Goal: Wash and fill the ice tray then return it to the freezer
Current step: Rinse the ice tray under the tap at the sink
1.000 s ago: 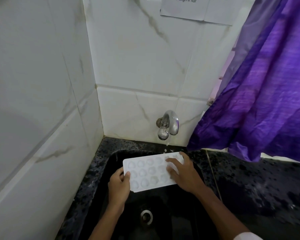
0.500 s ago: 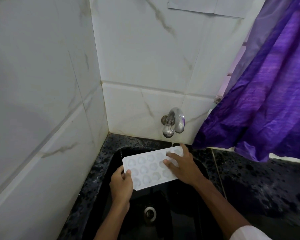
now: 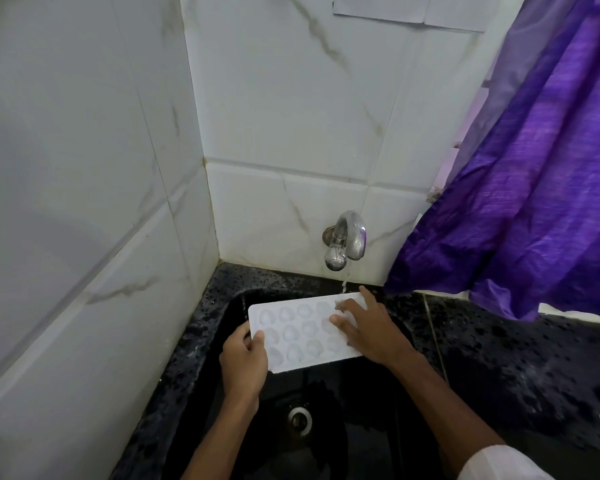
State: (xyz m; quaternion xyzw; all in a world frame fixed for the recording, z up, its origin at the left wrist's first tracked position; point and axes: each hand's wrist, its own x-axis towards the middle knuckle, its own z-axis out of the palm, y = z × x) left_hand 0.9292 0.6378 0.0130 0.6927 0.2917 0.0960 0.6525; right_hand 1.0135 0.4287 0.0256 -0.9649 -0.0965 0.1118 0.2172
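Ice tray (image 3: 302, 332): one, under one tap (image 3: 347, 237).

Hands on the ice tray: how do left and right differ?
The left hand pinches the ice tray by a corner, thumb on top; the right hand lies flat, fingers spread. The right hand is near the tap; the left hand is farther off. Both touch the tray.

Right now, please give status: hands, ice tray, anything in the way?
Left hand grips ice tray at left end. Right hand open, fingers flat on right end under tap stream. Tray over sink, nothing blocking.
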